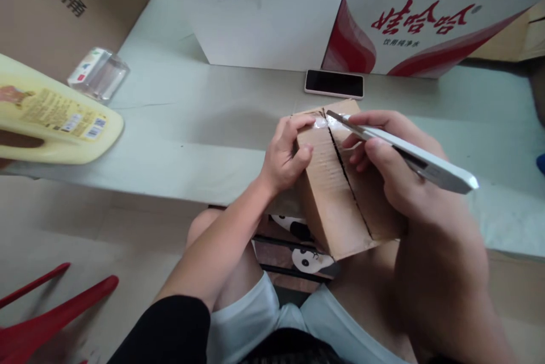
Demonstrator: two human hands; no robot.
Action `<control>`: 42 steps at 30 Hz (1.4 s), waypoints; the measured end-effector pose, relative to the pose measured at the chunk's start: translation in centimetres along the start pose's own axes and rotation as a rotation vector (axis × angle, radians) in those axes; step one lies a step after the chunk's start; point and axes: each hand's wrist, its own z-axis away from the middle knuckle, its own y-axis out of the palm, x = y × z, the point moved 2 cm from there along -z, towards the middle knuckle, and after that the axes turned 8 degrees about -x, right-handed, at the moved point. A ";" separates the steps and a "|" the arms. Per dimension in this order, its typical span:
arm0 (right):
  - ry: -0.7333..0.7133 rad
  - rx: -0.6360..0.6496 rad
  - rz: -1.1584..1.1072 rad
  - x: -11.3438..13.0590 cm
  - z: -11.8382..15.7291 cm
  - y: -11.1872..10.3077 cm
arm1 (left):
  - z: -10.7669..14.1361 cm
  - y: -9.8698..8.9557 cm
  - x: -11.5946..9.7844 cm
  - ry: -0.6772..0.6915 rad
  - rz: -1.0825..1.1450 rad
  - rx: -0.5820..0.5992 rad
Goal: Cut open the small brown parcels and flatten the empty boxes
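A cardboard box [323, 193] sits across the near edge of the table [221, 125], its near end above the person's lap. The left hand [287, 154] has its grip closed on the box's left side. The right hand's [400, 165] grip is wrapped round a white utility knife [443, 174], blade tip by the far end of the dark seam [343, 165]. A phone [334, 84] lies just beyond.

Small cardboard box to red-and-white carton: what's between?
Head view: a phone lies between the small cardboard box and the red-and-white carton, screen up.
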 end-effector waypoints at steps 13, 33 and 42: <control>-0.039 -0.031 0.196 0.6 0.2 0.3 | -0.3 0.3 -0.2 -0.026 0.059 -0.027; -0.064 -0.012 0.232 1.3 0.0 0.4 | -0.2 0.3 0.0 -0.028 0.013 -0.022; 0.006 -0.079 0.114 0.2 -0.1 0.4 | -0.2 0.2 0.2 -0.027 0.061 -0.031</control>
